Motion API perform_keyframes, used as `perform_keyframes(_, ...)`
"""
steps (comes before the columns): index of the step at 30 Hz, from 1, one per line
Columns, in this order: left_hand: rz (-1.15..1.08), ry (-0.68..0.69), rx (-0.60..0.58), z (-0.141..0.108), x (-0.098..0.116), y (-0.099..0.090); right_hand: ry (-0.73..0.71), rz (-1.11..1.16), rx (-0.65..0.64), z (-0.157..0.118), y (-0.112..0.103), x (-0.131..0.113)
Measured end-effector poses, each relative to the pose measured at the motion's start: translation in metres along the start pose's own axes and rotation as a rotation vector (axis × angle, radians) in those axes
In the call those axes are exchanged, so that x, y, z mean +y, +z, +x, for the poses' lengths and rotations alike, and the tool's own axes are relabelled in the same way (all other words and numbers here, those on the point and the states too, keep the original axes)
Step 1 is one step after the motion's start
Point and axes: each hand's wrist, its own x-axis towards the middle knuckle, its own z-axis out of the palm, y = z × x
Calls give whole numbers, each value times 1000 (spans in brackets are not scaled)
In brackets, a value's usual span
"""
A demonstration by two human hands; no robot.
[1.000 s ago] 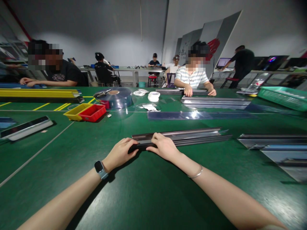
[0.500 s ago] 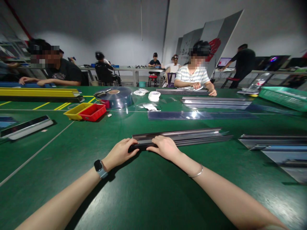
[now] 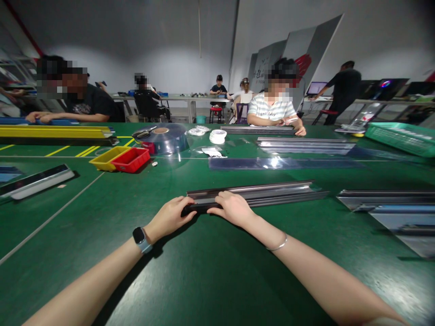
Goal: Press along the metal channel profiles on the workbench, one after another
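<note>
Evidently mid-handling, the long dark channel [image 3: 285,198] lies on the green worktop [image 3: 190,280], its left end pinched by the fingers of the left hand [image 3: 169,218], its near edge gripped by the right hand [image 3: 236,209] just beside. What is finished or left cannot be told.

Shows smooth, glossy, metal-like faces on the dark profile [image 3: 282,198]. Reads smooth with a soft sheen on the green bench [image 3: 217,271]. Looks like see-through, shiny plastic at the flat strip [image 3: 251,163], smooth plastic at the red bin [image 3: 132,161], polished metal at the bangle [image 3: 281,245].
</note>
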Motion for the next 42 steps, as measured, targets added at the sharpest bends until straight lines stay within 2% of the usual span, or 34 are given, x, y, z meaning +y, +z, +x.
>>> perform_keyframes(12,-5,-8,-7,0,1,0,-44,0,-47,4,-2,4)
perform_keyframes(28,-64,-28,-24,-2,-2,4,-70,-30,-30,3,-2,6)
perform_keyframes(37,-19,-44,-47,23,10,14,37,-24,-14,-7,-7,19)
perform_keyframes(42,-76,-79,-12,23,13,23,59,-26,-25,-4,-9,15)
